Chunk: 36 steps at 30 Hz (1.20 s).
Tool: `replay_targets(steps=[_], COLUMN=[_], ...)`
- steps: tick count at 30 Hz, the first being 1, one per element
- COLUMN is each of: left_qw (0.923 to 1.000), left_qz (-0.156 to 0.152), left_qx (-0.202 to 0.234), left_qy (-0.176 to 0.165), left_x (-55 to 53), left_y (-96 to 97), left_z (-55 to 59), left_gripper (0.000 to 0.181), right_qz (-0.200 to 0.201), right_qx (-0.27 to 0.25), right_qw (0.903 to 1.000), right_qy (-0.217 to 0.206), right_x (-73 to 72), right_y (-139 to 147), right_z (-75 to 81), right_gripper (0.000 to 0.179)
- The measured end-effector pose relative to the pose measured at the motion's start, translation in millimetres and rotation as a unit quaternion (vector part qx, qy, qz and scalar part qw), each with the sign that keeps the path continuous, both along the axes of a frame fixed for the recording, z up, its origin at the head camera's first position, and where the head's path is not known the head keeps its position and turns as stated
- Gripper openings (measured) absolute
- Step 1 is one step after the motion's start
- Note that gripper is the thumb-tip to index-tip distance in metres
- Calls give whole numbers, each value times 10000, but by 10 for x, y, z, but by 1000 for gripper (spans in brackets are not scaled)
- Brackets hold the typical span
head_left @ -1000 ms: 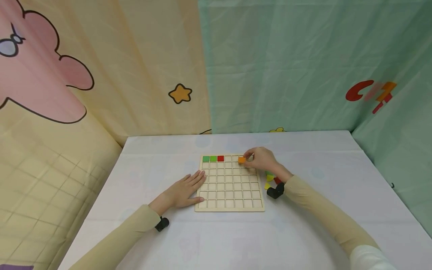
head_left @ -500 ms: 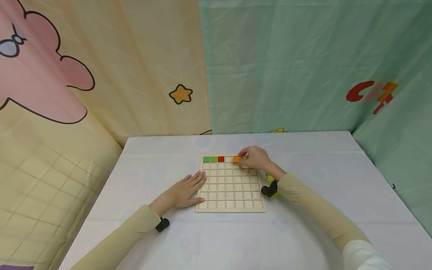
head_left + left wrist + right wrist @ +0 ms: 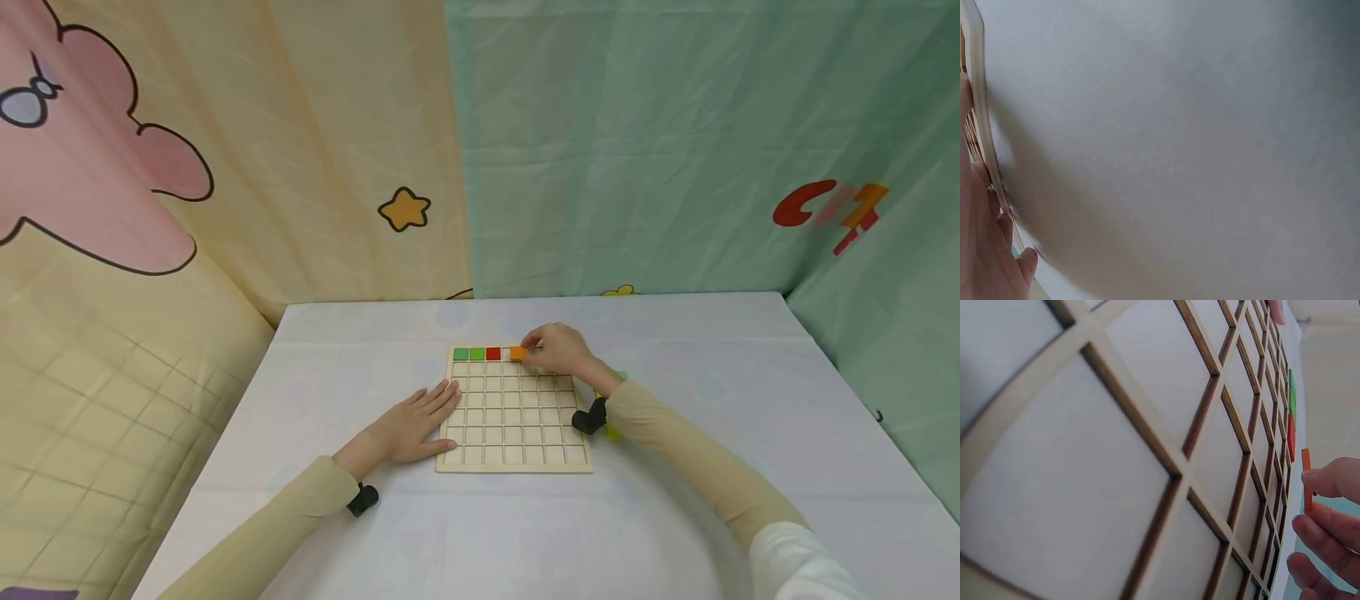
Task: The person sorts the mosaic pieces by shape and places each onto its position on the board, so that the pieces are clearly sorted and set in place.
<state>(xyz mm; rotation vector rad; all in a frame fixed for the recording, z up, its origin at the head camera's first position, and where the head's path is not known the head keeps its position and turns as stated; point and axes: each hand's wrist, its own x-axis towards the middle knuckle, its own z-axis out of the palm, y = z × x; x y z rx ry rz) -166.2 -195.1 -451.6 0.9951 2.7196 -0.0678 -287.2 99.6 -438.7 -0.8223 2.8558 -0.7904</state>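
A square wooden grid board (image 3: 513,468) lies on the table, with two green tiles (image 3: 468,354) and a red tile (image 3: 492,354) in its far row at the left. My right hand (image 3: 558,350) pinches an orange tile (image 3: 517,353) between thumb and fingers, over the far row just right of the red one. In the right wrist view the orange tile (image 3: 1307,481) is seen edge-on, a little off the board's surface. With fingers spread, my left hand (image 3: 405,427) rests on the board's left edge; the left wrist view catches only its fingers at the rim.
Loose yellow and green tiles (image 3: 614,433) lie right of the board, partly hidden behind my right wrist and its black camera (image 3: 589,417). A white cloth covers the table (image 3: 450,542). Patterned curtains (image 3: 637,167) hang behind it.
My right hand has moved left along the far row with the orange tile, from near the right side toward the red tile. The left hand has stayed in place.
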Motion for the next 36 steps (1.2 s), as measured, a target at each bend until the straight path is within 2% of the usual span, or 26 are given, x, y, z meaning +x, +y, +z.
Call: replay_targets(steps=[20, 36], left_qw=[9999, 9998], left_qz=[42, 93], left_qx=[45, 41], left_qy=[-86, -142], left_x=[13, 22], left_y=[24, 29], left_z=[65, 85], left_gripper=[81, 82], right_qz=[-88, -235], right_qx=[177, 218], right_qw=[9998, 9991], right_qy=[-92, -259], right_x=[-72, -62], right_y=[-124, -192], right_z=[-30, -26], right_gripper=[25, 27])
